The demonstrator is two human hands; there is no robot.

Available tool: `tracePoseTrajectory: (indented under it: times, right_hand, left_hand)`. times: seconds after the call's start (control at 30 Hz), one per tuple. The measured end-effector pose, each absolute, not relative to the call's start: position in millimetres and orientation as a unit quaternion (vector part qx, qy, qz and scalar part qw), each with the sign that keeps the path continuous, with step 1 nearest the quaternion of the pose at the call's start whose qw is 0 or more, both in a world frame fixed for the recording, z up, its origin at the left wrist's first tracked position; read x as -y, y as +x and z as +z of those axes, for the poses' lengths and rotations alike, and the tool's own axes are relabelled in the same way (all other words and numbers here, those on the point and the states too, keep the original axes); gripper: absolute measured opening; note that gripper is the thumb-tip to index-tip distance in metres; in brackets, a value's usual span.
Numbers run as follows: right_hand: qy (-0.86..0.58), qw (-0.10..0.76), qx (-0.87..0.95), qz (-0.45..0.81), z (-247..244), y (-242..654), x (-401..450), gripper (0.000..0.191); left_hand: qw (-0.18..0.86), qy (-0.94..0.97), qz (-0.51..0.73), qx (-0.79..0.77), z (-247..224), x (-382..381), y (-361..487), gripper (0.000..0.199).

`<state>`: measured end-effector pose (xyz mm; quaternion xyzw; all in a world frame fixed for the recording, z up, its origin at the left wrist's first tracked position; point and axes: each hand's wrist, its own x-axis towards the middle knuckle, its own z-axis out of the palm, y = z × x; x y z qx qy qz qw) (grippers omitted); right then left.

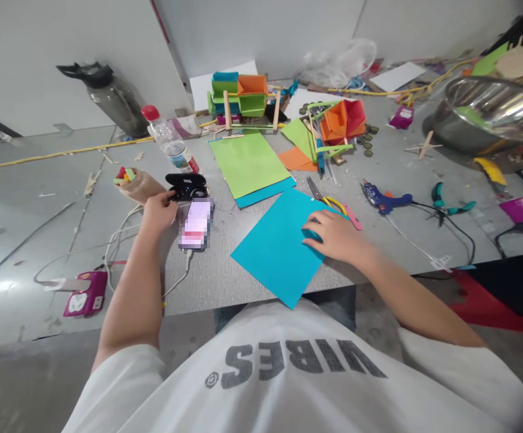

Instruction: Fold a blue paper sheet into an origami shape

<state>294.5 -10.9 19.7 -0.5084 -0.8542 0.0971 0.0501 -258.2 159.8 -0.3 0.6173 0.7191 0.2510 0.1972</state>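
Right hand [328, 236] on a thin blue sheet [274, 246]

Its fingers rest apart, loosely curled, no pinch visible; the left hand [160, 210] has bent fingers at the case [188, 187], grip unclear. The blue sheet looks light, easily creased, best lifted by opposite corners. Its near corner overhangs the table [225, 276]; scissors [321, 196] crowd its far right side, sliding room lies left, towards the phone [196, 224]

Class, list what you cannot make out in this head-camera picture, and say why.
All in the head view:
Phone screen: covered by pixel blocks.
Black case: part of its near left side is hidden by the left hand.
Table beneath the near blue sheet: covered by the sheet.
Metal bowl: cut off by the right edge.
Red-capped bottle: label print too small.
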Motion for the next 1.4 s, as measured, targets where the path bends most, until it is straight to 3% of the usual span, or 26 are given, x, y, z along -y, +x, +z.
tracePoseTrajectory:
  times: [0.13,0.73,1.17,1.23,1.4]
  right_hand:
    - [-0.458,0.073,0.880,0.100,5,280,10,0.040]
    - [-0.481,0.114,0.867,0.058,-10,285,13,0.041]
    - [-0.410,0.055,0.906,0.090,33,271,-54,0.043]
    - [-0.384,0.028,0.916,0.113,32,259,-59,0.052]
    - [-0.374,-0.026,0.916,0.144,14,235,-52,0.098]
  left_hand:
    - [0.194,0.619,0.245,-0.721,3,-157,-256,0.081]
    - [0.204,0.621,0.267,-0.708,-5,-156,-261,0.076]
    - [0.212,0.628,0.261,-0.702,-7,-153,-260,0.080]
    - [0.210,0.629,0.259,-0.702,-6,-153,-260,0.078]
    - [0.215,0.634,0.253,-0.699,-6,-152,-260,0.077]
